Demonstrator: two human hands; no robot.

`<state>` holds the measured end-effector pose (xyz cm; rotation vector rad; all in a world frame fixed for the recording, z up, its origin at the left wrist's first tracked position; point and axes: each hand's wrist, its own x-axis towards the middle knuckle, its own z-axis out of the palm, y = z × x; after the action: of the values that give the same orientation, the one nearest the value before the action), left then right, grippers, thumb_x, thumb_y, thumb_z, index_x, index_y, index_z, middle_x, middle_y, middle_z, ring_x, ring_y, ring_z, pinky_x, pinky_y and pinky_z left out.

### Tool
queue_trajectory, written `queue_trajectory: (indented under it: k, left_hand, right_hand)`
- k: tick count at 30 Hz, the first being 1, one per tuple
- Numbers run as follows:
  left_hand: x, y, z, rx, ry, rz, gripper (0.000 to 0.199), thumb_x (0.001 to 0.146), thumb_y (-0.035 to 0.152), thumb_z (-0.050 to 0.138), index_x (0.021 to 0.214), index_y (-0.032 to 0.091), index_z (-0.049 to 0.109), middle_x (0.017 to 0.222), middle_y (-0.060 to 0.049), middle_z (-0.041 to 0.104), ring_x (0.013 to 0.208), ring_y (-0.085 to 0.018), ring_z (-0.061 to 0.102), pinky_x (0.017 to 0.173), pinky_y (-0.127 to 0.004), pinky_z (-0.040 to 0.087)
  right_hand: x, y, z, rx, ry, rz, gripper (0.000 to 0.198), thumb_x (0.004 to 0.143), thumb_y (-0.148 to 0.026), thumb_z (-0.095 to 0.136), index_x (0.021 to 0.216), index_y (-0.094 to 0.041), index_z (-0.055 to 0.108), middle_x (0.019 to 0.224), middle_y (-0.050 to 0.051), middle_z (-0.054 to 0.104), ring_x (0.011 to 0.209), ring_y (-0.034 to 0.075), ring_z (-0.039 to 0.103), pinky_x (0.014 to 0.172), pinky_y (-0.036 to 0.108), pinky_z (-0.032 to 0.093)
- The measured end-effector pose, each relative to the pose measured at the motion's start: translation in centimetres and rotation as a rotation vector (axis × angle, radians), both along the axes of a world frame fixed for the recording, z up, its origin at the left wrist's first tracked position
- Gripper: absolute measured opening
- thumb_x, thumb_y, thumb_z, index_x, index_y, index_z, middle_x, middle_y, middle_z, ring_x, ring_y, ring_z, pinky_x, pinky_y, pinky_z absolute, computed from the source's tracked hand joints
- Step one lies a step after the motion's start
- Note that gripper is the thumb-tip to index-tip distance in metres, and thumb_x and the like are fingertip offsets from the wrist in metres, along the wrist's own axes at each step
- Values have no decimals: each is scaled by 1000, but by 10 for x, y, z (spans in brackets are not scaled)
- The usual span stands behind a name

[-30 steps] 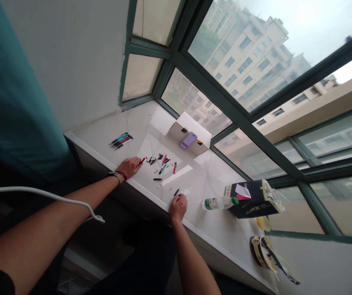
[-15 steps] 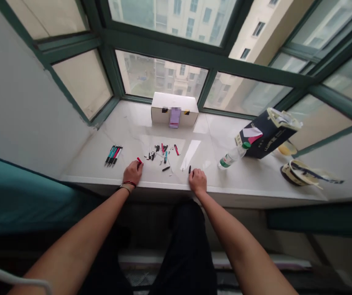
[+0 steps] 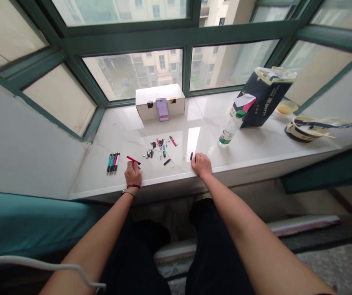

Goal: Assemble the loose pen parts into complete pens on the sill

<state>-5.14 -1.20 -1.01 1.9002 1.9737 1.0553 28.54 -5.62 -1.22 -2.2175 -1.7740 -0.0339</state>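
My left hand (image 3: 133, 174) is at the sill's front edge, its fingers closed on a red pen barrel (image 3: 132, 159) with a black end. Resting on the sill further right, my right hand (image 3: 202, 164) has curled fingers, and a small black pen grip (image 3: 191, 156) sticks out at its fingertips. Between the hands lie scattered pen parts (image 3: 151, 154): dark pieces, tiny metal bits, a teal barrel (image 3: 164, 151), a red barrel (image 3: 173, 141) and a loose black grip (image 3: 166, 162). Left of my left hand, several whole pens (image 3: 113, 163) lie side by side.
A white box (image 3: 160, 92) with a blurred purple item on its front stands by the window. To the right are a plastic bottle (image 3: 228, 132) with a green cap, a dark paper bag (image 3: 262, 98) and a round dark-and-cream container (image 3: 303, 130). A white cable (image 3: 40, 264) crosses lower left.
The camera view has tilted and shifted. More of the red barrel now shows above my left fingers, lying slantwise. My right hand stays by the black grip.
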Motion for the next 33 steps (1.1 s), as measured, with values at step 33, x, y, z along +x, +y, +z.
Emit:
queue_trajectory:
  k: [33]
  left_hand:
    - [11, -4, 7, 0, 647, -639, 33, 100, 29, 35, 119, 28, 62, 91, -9, 64, 83, -21, 59, 73, -33, 40]
  right_hand:
    - [-1, 1, 1, -9, -7, -9, 17, 95, -26, 49, 95, -16, 62, 96, 11, 63, 92, 23, 53, 79, 32, 34]
